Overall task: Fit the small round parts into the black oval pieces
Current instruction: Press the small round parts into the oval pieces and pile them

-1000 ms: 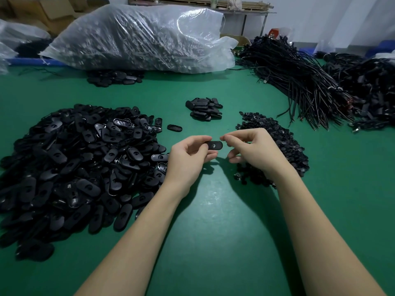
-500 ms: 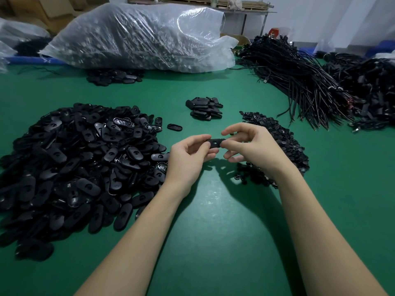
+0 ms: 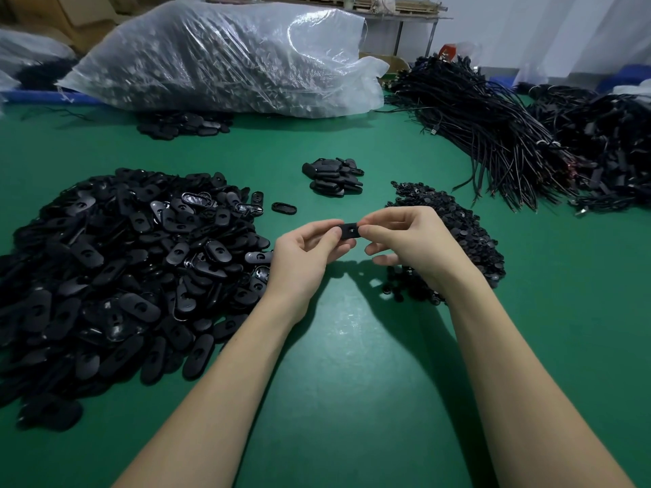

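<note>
One black oval piece (image 3: 349,231) is held up between the two hands above the green table (image 3: 352,346), its long axis running left to right, from one hand across to the other. The left hand (image 3: 303,257) pinches its left end with thumb and curled fingers; the right hand (image 3: 410,241) pinches the right end the same way — so both hands are closed on this one piece and neither is nearer than the other. A small pale spot shows at the middle of its upper face, probably the hole or seat for the round part; whether a round part already sits in it cannot be told.

The supply lies to either side. The big heap of black oval pieces (image 3: 116,276) spreads out on the left, just beside the left wrist, and the pile of small round parts (image 3: 461,234) lies behind and under the right hand. A smaller stack of oval pieces (image 3: 333,177) sits farther back, well apart from the hands — likely the finished ones.

The only container is a clear plastic sack (image 3: 225,58) at the far edge, stuffed with dark parts too blurred to name. Bundles of black cables (image 3: 493,135) lie loose on the right.
</note>
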